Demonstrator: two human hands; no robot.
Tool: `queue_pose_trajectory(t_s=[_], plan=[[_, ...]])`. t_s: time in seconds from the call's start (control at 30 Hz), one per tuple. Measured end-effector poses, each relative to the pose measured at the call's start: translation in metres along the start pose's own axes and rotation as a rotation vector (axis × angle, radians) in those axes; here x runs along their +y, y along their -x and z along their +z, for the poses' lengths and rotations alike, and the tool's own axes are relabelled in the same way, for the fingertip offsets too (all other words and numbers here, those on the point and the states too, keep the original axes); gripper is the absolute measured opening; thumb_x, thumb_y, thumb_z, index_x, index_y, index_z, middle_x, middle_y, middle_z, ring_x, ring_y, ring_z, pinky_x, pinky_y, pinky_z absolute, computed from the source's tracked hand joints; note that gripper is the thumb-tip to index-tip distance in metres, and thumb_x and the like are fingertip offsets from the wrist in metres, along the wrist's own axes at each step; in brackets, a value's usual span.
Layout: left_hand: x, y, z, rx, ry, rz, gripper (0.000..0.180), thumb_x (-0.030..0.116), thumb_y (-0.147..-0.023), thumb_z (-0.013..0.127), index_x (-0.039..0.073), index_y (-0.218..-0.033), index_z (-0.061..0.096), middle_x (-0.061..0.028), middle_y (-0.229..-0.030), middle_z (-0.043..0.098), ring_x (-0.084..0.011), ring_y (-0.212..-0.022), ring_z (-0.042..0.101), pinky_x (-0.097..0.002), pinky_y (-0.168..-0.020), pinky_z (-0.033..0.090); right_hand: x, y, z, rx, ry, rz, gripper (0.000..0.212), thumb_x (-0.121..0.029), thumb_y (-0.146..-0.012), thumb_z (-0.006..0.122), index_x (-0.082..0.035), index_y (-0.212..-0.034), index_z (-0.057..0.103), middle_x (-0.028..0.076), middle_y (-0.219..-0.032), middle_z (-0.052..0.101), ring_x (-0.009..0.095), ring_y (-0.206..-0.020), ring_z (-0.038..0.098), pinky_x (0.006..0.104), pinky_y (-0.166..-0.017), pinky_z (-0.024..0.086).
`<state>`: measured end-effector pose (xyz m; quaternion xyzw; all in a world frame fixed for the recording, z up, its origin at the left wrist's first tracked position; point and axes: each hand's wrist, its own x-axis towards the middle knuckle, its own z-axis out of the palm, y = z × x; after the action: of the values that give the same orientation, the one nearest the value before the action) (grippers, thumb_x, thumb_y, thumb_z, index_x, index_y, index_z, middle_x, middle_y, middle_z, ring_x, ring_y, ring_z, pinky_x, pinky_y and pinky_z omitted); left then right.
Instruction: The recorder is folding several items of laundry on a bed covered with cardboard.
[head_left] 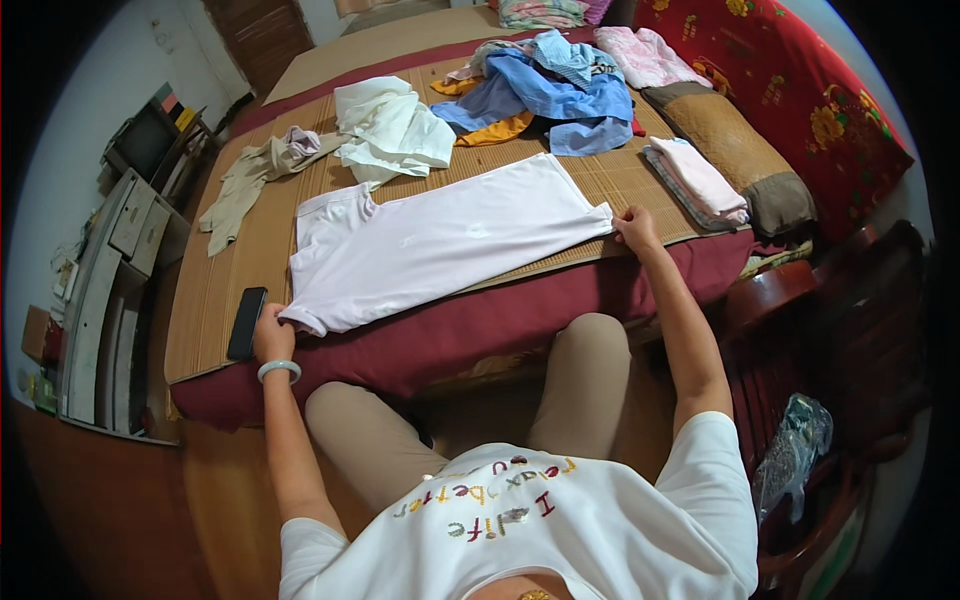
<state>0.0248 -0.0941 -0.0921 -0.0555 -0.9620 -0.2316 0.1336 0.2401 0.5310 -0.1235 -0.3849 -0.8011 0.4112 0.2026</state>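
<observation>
A pale pink T-shirt (450,240) lies spread sideways on the bamboo mat of the bed, its sleeves toward the left and its hem at the right. My left hand (272,335) pinches the near left part of the shirt, by the sleeve. At the near end of the hem, my right hand (636,228) is closed on the cloth. A black phone (246,323) lies right beside my left hand. To the right of the shirt sits a small stack of folded clothes (698,182), pale pink on top.
Behind the shirt lie a white garment (390,125), a beige garment (245,190) and a heap of blue and orange clothes (545,95). A brown pillow (735,150) rests at the right. The bed's maroon edge (480,325) runs before my knees; a wooden chair (790,300) stands at the right.
</observation>
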Motion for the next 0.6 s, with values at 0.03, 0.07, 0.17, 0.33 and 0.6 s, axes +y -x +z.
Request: queue_pose_trajectory(t_s=[0.03,0.07,0.17,0.33,0.6], plan=[[-0.012,-0.003,0.002,-0.016,0.018,-0.016,0.017,0.009,-0.083,0.064,0.007,-0.100,0.066,-0.0176,-0.096,0.070,-0.0369,-0.091,0.068,-0.0435,-0.078,0.051,0.004,0.000,-0.003,0.011,0.009,0.004,0.014,-0.014,-0.085,0.070,-0.003,-0.082,0.062,0.008,-0.069,0.068,0.014,-0.056,0.066,0.0306,-0.053,0.050],[-0.022,-0.006,0.007,-0.031,0.062,-0.011,0.018,0.008,-0.084,0.063,0.006,-0.102,0.065,-0.0173,-0.095,0.071,-0.0362,-0.089,0.068,-0.0432,-0.078,0.052,0.011,-0.002,-0.008,0.022,0.023,0.009,0.014,-0.015,-0.086,0.069,-0.003,-0.082,0.063,0.008,-0.069,0.069,0.014,-0.058,0.067,0.0309,-0.054,0.050],[-0.047,-0.015,0.008,-0.081,0.211,0.012,0.018,0.005,-0.086,0.060,0.004,-0.104,0.063,-0.0166,-0.094,0.070,-0.0346,-0.089,0.068,-0.0425,-0.080,0.052,0.018,-0.001,-0.020,0.030,0.146,0.017,0.014,-0.017,-0.088,0.069,-0.003,-0.087,0.065,0.006,-0.071,0.068,0.012,-0.054,0.063,0.0276,-0.054,0.050],[-0.009,-0.003,0.004,0.266,0.110,0.161,0.014,0.007,-0.088,0.061,0.005,-0.103,0.062,-0.0139,-0.101,0.062,-0.0333,-0.099,0.060,-0.0428,-0.087,0.048,0.016,0.001,-0.026,0.054,0.121,-0.016,0.029,-0.030,-0.086,0.070,-0.001,-0.084,0.065,0.012,-0.074,0.069,0.022,-0.065,0.066,0.0353,-0.063,0.051],[0.097,0.054,-0.017,-0.157,-0.048,0.808,0.018,0.014,-0.076,0.073,0.010,-0.091,0.062,-0.0070,-0.090,0.060,-0.0298,-0.092,0.057,-0.0418,-0.082,0.044,-0.024,0.030,0.006,-0.008,0.263,-0.272,0.041,-0.040,-0.077,0.079,-0.001,-0.084,0.067,0.015,-0.073,0.065,0.029,-0.065,0.060,0.0409,-0.063,0.046]])
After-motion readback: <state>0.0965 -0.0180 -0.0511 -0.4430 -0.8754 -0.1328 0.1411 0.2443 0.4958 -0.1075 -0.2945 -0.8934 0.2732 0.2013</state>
